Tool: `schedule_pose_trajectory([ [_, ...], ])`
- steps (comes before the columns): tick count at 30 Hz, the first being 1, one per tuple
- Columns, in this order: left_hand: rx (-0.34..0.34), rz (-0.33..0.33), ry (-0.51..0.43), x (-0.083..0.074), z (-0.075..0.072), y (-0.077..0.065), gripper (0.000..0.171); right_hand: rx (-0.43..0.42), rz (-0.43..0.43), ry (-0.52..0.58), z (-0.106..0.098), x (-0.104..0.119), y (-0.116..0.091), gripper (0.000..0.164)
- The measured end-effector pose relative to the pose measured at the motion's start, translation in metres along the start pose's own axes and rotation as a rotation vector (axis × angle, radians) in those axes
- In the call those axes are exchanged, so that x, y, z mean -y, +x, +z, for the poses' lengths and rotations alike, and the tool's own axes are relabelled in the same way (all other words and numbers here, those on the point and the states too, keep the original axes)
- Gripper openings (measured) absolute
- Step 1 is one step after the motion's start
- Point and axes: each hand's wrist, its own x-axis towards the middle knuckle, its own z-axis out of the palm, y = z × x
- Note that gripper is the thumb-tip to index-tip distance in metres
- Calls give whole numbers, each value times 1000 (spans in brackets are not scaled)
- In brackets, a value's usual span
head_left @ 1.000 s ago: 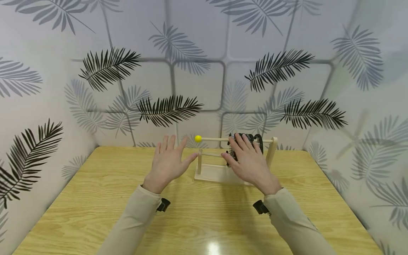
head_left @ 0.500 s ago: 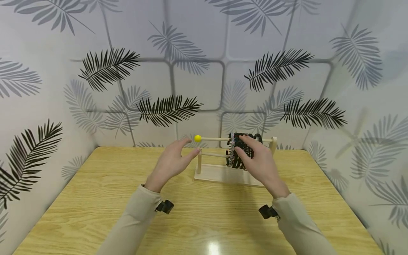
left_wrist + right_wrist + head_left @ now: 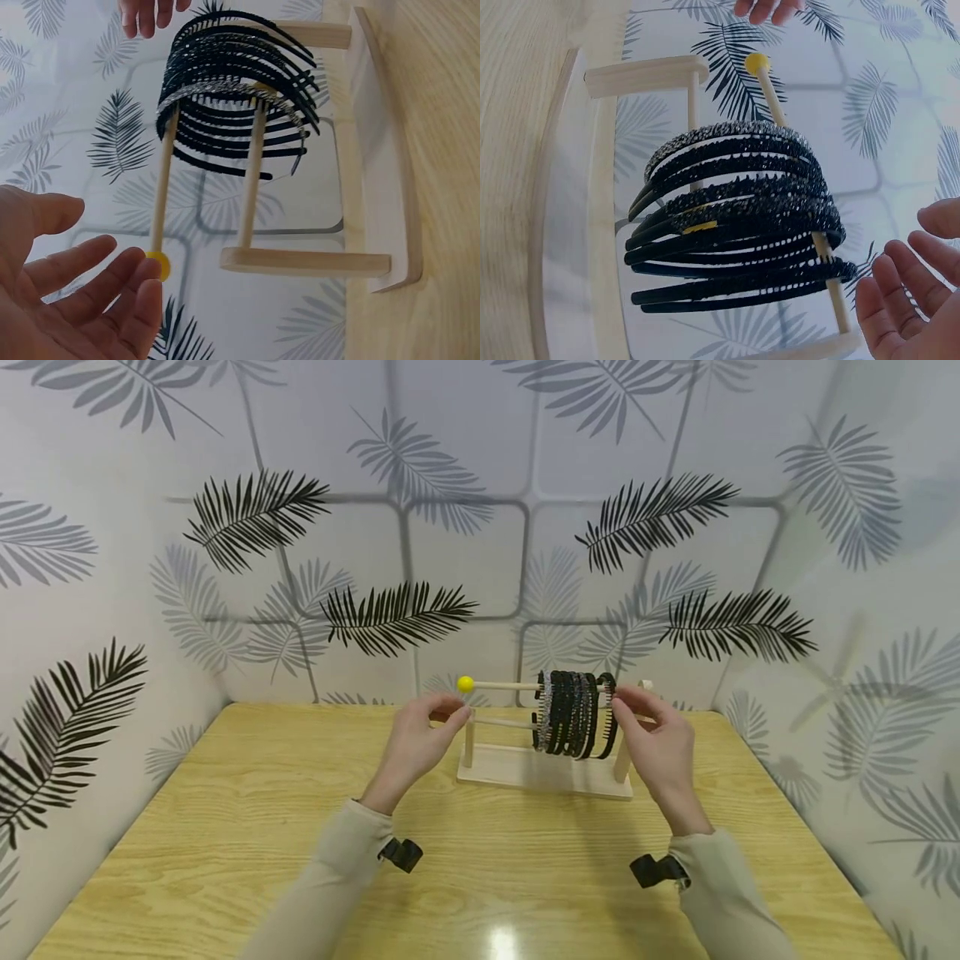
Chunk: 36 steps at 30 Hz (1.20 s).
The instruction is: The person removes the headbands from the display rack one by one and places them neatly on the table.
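Several black headbands (image 3: 573, 714) hang in a row on the rods of a wooden headband stand (image 3: 498, 766). A glittery silver headband (image 3: 727, 133) is at the row's left end; a plain black headband (image 3: 735, 289) sits slightly apart at its right end. The upper rod ends in a yellow ball (image 3: 466, 684). My left hand (image 3: 422, 739) is beside that ball, fingers loosely bent, its fingertips overlapping the ball in the left wrist view. To the right of the row is my right hand (image 3: 662, 745), fingers relaxed and holding nothing, fingertips close to the last headband.
The stand is toward the back of a wood-grain table (image 3: 480, 877). Behind it rises a wall (image 3: 465, 552) with a leaf pattern, and similar walls flank both sides. A dark wrist camera (image 3: 402, 854) is strapped to each sleeve.
Both hands were spread with straighter fingers, the right one in front of the headbands. The right hand has moved right, uncovering the row; the left has moved slightly right toward the ball.
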Motion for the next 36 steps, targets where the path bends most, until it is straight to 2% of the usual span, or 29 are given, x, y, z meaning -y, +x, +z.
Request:
schedule_pose_trajectory([
  [9, -16, 51, -104, 14, 20, -2, 21, -18, 142, 88, -8, -18, -2, 27],
  [12, -16, 49, -143, 17, 27, -4, 21, -22, 212, 133, -9, -25, -4, 29],
  [20, 5, -9, -240, 21, 44, -7, 16, 40, 466, 250, -11, -55, -11, 35],
  [25, 1, -48, -293, 25, 52, -7, 17, 109, 579, 288, -14, -77, -12, 29],
  [29, 4, -77, -312, 28, 59, -8, 16, 150, 638, 323, -14, -93, -11, 26],
  [32, 16, -102, -346, 29, 63, -10, 15, 198, 651, 282, -12, -103, -12, 32],
  [36, 41, -127, -383, 30, 66, -12, 17, 327, 622, 158, -12, -115, -11, 49],
])
